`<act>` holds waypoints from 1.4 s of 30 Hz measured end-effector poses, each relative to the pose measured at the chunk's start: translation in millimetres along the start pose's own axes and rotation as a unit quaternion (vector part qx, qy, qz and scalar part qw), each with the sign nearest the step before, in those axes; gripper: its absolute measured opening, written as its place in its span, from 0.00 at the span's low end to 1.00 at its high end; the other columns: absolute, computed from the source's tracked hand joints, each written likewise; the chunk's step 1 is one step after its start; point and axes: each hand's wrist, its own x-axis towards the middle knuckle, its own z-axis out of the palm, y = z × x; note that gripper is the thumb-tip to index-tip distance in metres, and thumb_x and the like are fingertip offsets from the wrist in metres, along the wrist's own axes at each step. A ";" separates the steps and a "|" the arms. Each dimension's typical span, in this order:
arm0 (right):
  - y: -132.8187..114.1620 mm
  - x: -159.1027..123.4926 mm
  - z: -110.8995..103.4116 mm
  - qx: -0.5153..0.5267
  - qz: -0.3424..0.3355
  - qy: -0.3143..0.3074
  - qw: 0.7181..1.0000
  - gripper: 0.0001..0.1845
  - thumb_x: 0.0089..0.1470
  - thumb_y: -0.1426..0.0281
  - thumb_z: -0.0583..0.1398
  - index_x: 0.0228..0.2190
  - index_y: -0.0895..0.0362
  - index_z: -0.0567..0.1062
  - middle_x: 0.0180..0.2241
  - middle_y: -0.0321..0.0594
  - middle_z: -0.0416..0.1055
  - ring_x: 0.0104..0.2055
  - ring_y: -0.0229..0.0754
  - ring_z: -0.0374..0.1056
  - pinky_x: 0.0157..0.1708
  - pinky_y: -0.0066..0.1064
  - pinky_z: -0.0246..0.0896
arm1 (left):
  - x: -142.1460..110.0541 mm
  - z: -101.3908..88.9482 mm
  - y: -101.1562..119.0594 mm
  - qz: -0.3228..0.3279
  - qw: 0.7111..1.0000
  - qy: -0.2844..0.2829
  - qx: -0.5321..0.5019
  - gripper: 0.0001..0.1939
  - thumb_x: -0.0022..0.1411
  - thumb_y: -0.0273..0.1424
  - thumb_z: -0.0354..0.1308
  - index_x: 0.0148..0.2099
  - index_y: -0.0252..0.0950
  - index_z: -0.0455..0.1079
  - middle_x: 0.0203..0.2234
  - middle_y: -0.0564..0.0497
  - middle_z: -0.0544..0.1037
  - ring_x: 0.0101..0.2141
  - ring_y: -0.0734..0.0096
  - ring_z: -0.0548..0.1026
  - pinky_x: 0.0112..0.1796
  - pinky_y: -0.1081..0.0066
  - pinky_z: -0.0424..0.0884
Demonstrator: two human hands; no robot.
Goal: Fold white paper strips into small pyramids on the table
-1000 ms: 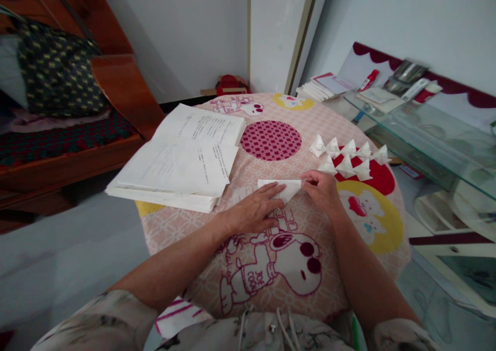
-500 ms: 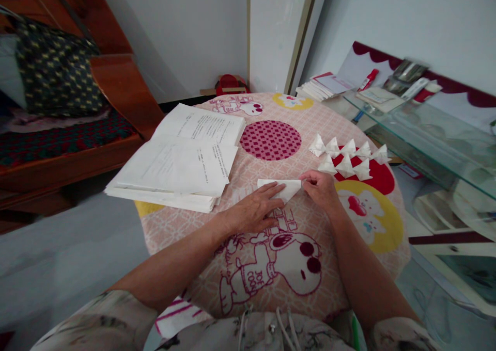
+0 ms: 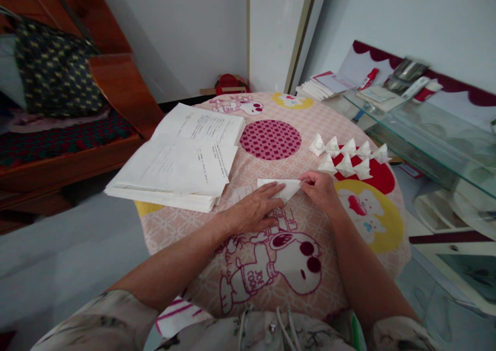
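A small sheet of white paper [image 3: 289,190], folded to a triangle, lies on the patterned tablecloth [image 3: 209,248] in front of me. My left hand [image 3: 258,206] rests flat over its left part, fingers stretched out and a little apart. At the paper's upper right corner, the thumb and fingertips of my right hand [image 3: 320,188] are pinched together on it. Beyond my right hand stand several folded white paper pieces [image 3: 350,148] with pointed tips, set in two rows. Part of the folded sheet is hidden under my left fingers.
An open stack of printed papers [image 3: 174,157] covers the table's left side. Along the right edge runs a glass shelf [image 3: 434,139] with a red marker [image 3: 368,79] and a metal container [image 3: 408,71] near it. At left is a wooden bench [image 3: 127,93] with a dark patterned bag [image 3: 58,67].
My right fingertips have shifted very slightly to the left at the paper's corner. My left hand and the folded sheet stay where they were.
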 end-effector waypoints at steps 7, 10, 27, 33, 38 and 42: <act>-0.7 0.0 -0.6 0.031 0.012 0.013 0.999 0.12 0.44 0.68 0.62 0.33 0.58 0.80 0.25 0.39 0.75 0.28 0.42 0.68 0.28 0.31 0.60 | 0.9 -1.5 0.7 -0.004 1.000 -0.007 0.003 0.19 0.61 0.33 0.65 0.54 0.34 0.71 0.70 0.33 0.56 0.70 0.41 0.53 0.66 0.45 0.58; -3.6 -0.8 -1.7 0.052 0.039 0.009 0.998 0.13 0.43 0.65 0.64 0.32 0.58 0.80 0.26 0.39 0.76 0.27 0.42 0.67 0.28 0.32 0.60 | 1.0 -2.3 2.0 -0.007 1.000 -0.010 0.001 0.19 0.61 0.33 0.65 0.53 0.33 0.72 0.70 0.33 0.56 0.70 0.41 0.53 0.66 0.45 0.58; -27.6 -14.5 18.3 0.230 0.144 -0.100 0.957 0.12 0.40 0.64 0.67 0.27 0.58 0.79 0.17 0.36 0.72 0.16 0.36 0.60 0.16 0.28 0.50 | 1.6 -2.7 -0.8 0.011 1.000 0.020 -0.003 0.17 0.61 0.31 0.65 0.53 0.35 0.73 0.71 0.37 0.56 0.69 0.44 0.56 0.64 0.47 0.62; -36.1 -14.2 30.0 0.288 0.135 0.024 0.948 0.12 0.39 0.67 0.66 0.30 0.58 0.80 0.25 0.38 0.77 0.26 0.41 0.69 0.26 0.32 0.63 | 5.3 -8.3 -2.9 0.006 0.987 0.162 0.005 0.14 0.64 0.30 0.61 0.53 0.37 0.73 0.68 0.39 0.62 0.68 0.52 0.59 0.65 0.47 0.60; -33.6 -15.7 29.0 0.391 0.114 -0.046 0.912 0.14 0.38 0.67 0.69 0.31 0.57 0.80 0.29 0.40 0.79 0.29 0.44 0.71 0.31 0.34 0.66 | 6.6 -20.5 0.2 -0.137 0.956 0.252 -0.057 0.27 0.59 0.30 0.66 0.61 0.37 0.69 0.60 0.41 0.73 0.61 0.52 0.70 0.60 0.49 0.66; -35.9 -18.5 30.3 0.437 0.106 -0.080 0.889 0.16 0.37 0.66 0.72 0.32 0.58 0.80 0.30 0.40 0.80 0.28 0.43 0.71 0.31 0.35 0.67 | 7.2 -25.2 3.2 -0.214 0.939 0.199 -0.182 0.18 0.59 0.28 0.63 0.52 0.37 0.76 0.44 0.49 0.82 0.42 0.64 0.79 0.46 0.63 0.74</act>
